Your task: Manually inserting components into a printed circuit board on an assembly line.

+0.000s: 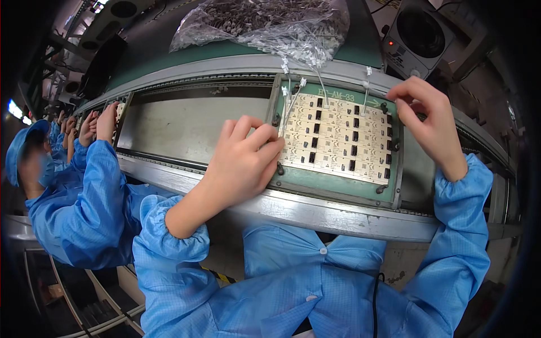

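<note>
Panel of white boards (337, 138), dark-printed, lies in green carrier (338, 185), yellow lettering (336, 96) along top. Left hand (242, 155): fingers bunched at panel's left edge, grip can't be told. Right hand (426, 115): fingers parted, nothing seen between, by carrier's upper-right corner.

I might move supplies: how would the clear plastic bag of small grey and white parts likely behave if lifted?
The clear plastic bag would probably be floppy, since its thin film looks crumpled. Its glossy sheen suggests a slippery surface. The loosely heaped small parts inside could shift and make it sag.
</note>
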`<action>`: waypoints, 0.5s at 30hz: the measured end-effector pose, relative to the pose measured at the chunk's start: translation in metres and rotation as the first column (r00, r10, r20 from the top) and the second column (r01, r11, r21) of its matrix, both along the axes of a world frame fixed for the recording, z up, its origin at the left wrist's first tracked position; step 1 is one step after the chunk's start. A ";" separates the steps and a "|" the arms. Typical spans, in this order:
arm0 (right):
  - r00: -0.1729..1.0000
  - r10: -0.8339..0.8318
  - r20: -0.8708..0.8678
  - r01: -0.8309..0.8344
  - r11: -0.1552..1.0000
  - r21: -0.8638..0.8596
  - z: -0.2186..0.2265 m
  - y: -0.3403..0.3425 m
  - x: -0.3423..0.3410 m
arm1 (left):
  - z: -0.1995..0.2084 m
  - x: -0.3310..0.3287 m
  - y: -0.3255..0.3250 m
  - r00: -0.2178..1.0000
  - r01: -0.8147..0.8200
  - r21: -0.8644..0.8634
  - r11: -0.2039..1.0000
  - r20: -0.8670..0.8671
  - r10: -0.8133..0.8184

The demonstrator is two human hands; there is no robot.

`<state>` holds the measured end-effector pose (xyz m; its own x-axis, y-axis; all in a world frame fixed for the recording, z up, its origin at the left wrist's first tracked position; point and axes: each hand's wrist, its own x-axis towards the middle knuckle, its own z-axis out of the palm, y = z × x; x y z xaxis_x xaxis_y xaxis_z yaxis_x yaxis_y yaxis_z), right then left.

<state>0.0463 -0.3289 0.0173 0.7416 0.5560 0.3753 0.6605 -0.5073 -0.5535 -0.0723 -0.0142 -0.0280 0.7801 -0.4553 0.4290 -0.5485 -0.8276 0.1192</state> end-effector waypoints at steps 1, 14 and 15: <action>0.996 -0.017 -0.085 0.020 0.999 0.034 -0.001 -0.003 -0.004 | 0.002 -0.001 -0.001 1.000 -0.005 0.043 0.999 -0.019 0.005; 0.925 -0.138 0.353 0.098 0.987 0.129 -0.030 0.008 -0.026 | 0.027 0.249 0.068 0.891 -0.328 -0.197 0.924 0.261 0.372; 0.901 -0.110 0.420 0.077 0.993 0.094 -0.035 0.009 -0.023 | 0.021 0.257 0.068 0.894 -0.362 -0.155 0.919 0.221 0.389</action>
